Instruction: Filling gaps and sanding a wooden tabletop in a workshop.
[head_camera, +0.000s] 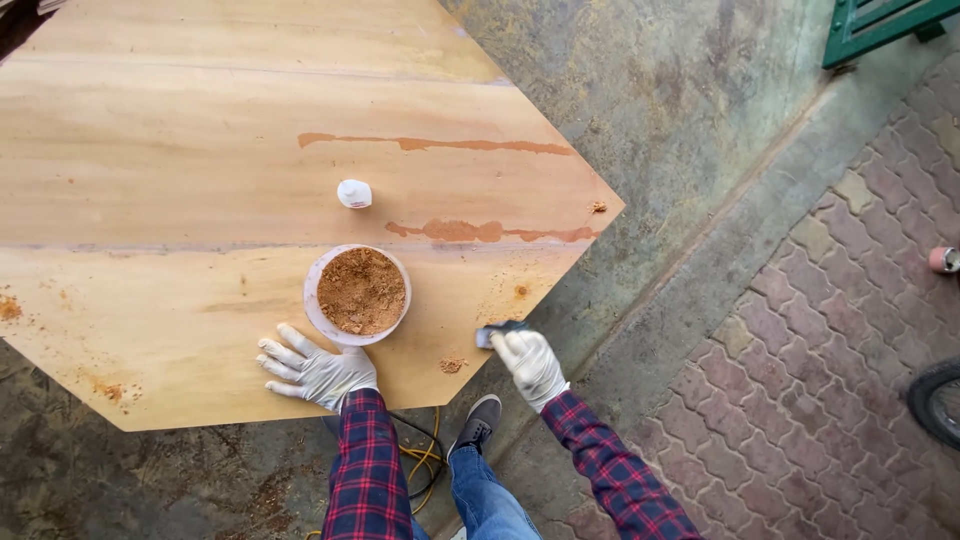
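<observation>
We're looking down at a big plywood panel (200, 180) w/ angled corners, filling the upper left and centre of the frame. Our left hand (318, 372), in a pale glove, lies flat on the wood at lower centre, fingers spread wide and gripping nothing, just beside a round white tub (357, 294) of coarse, reddish-brown sawdust filler. Our right hand (531, 364), also gloved, is closed around a small dark tool (497, 331), prob. a putty knife or scraper, though it's too small to be sure; its blade end rests on the panel near the lower right edge. As for progress: two long seams, one at upper centre (440, 144) and one at centre right (490, 232), already carry rusty-brown smears of filler, rough-edged and matte against the smooth, pale grain. Small blobs (452, 365) sit close to the tool, not yet spread; more crumbs dot the lower left corner (110, 390). The faint seam running left of the tub looks unfilled, so we'd judge the work approx. part done. A small white bottle (354, 193) w/ a cap stands above the tub. Beneath the panel: stained concrete, a yellow cable (425, 465) by our shoe, and interlocking pavers (830, 350) at right.
</observation>
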